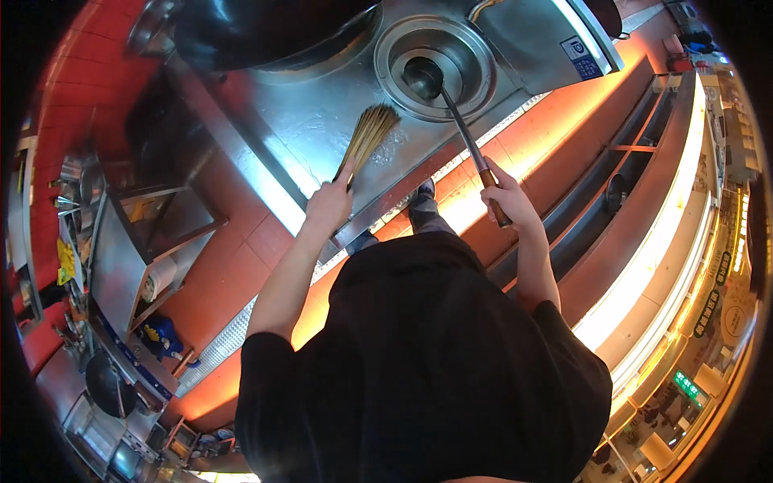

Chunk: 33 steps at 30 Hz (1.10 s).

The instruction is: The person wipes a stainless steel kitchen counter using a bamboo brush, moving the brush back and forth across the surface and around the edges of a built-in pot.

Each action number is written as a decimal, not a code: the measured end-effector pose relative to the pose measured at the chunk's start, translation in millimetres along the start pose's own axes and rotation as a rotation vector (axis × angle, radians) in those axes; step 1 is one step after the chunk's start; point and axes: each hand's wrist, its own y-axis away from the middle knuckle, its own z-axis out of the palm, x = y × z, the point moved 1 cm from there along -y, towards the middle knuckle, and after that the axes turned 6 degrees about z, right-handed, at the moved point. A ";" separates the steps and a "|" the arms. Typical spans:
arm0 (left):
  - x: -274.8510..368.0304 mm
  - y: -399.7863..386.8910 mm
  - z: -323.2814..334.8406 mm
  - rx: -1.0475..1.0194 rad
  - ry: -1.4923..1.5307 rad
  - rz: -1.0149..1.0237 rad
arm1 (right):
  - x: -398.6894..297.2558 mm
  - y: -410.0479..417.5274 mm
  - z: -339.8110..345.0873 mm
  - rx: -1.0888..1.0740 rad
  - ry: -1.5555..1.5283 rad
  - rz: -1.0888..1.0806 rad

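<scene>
My left hand (330,204) grips the bound end of a bamboo wok brush (369,137), its bristle tips pointing at the wet steel stove top (314,115). Whether the tips touch the metal I cannot tell. In my right hand (510,196) is the wooden handle of a long steel ladle (464,130). The ladle's bowl (423,78) rests within a round steel basin (483,75) set into the stove top. A big dark wok (272,30) lies beyond, at the upper left, partly cut off by the picture's edge.
A curved metal pipe (480,9) rises behind the basin. On the right runs a long counter with dark recessed bays (628,175). To the left stands a steel cabinet (136,253), with another wok (110,383) farther down. Red tiles (241,253) cover the floor.
</scene>
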 end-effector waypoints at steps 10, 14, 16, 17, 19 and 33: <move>-93.7 22.2 -23.7 0.054 0.067 -0.081 | -7.1 2.4 -0.9 0.033 0.052 -0.001; -87.0 0.0 -31.6 0.228 0.110 -0.143 | -4.5 3.5 2.4 0.002 0.045 -0.035; -73.0 -11.3 -25.3 0.171 0.038 -0.087 | -5.8 2.5 2.3 -0.014 0.074 -0.049; -70.0 -10.8 -15.4 0.121 0.011 -0.029 | -6.4 4.7 1.1 -0.010 0.075 -0.051; -40.3 5.6 -16.0 -0.045 -0.073 0.008 | -3.3 5.8 0.3 0.020 0.070 -0.011; 79.6 -66.0 17.4 -0.074 0.052 0.387 | -7.4 -0.2 -2.4 0.017 0.067 -0.009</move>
